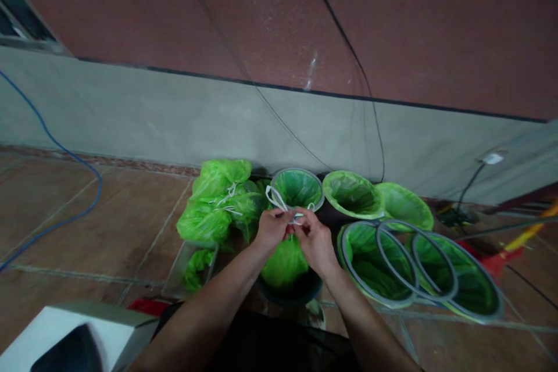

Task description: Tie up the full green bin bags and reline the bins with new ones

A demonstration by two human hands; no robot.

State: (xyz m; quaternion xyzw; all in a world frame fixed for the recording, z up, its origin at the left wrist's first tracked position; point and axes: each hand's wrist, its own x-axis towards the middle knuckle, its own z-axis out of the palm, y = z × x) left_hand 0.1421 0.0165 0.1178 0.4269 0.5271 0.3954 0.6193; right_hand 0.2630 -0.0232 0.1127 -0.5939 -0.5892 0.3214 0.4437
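Green bag: gathered at its neck between the two hands, its full body [284, 267] sitting in the mouth of a dark bin [290, 302] in front of the person.
White drawstring [275, 197]: held at the neck of the bag, one loop standing up beyond the left hand.
Left hand [272, 229]: thumb and fingers pinching the drawstring.
Right hand [315, 239]: close against the left, fingers bent and pinching the drawstring too.
Tied bags [207, 221]: green, heaped to the left, white strings knotted.
Plastic tub [176, 273]: below that heap, green plastic inside.
Lined bins [379, 209]: beyond the hands and to the right, green liners inside.
Grey rings [453, 282]: overlapping across the two nearer bins at right.
White box [43, 331]: bottom left, a dark object [72, 351] on top.
Blue hose [99, 186]: curving over the tiled floor [108, 244], far left.
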